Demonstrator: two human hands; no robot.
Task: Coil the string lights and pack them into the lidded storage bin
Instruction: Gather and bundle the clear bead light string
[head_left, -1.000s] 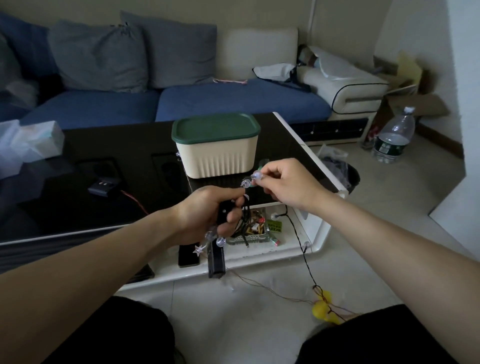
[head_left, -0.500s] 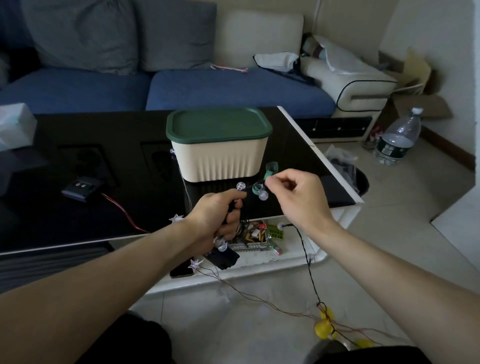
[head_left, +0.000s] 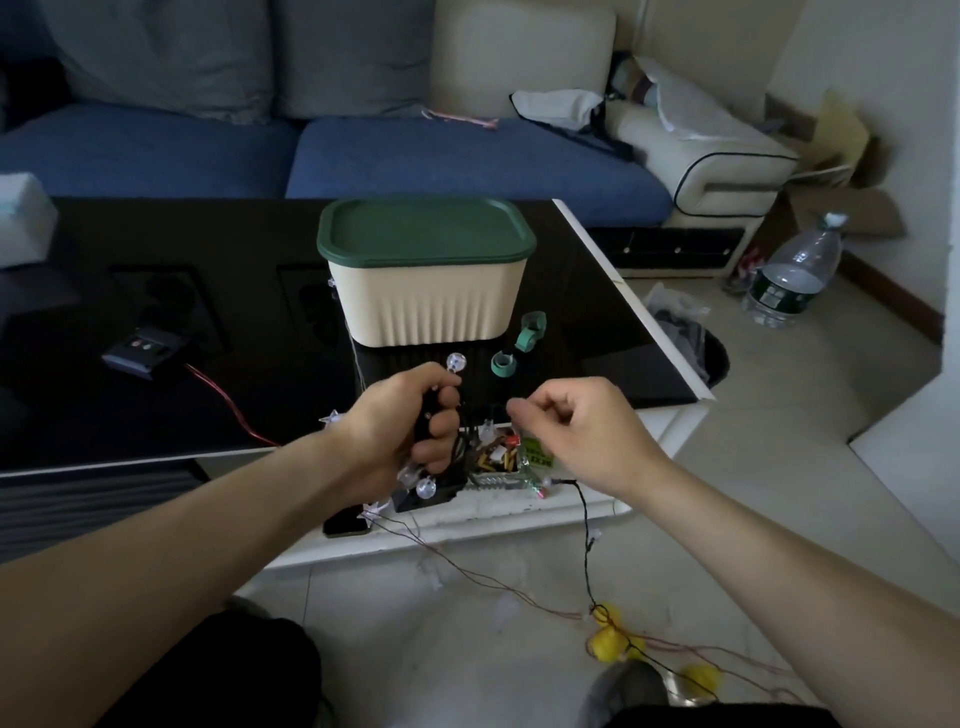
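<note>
A cream ribbed storage bin (head_left: 426, 301) with its green lid (head_left: 423, 234) on stands on the black table. My left hand (head_left: 400, 421) grips a black battery box wound with the string lights (head_left: 452, 364); clear bulbs stick out above and below the fist. My right hand (head_left: 576, 431) is just to the right, fingers pinched, seemingly on the thin dark wire. The loose wire (head_left: 587, 551) trails from the table's lower shelf down to the floor, past yellow bulbs (head_left: 608, 639).
Two green tape rolls (head_left: 530, 332) lie right of the bin. A small dark device (head_left: 143, 351) with a red wire sits at the table's left. A water bottle (head_left: 789, 275) and a black waste basket (head_left: 696, 348) stand on the floor to the right. The blue sofa (head_left: 441, 156) is behind the table.
My right hand has dropped from up by the bulbs to lower beside my left fist. The view has tilted down and closer to the bin.
</note>
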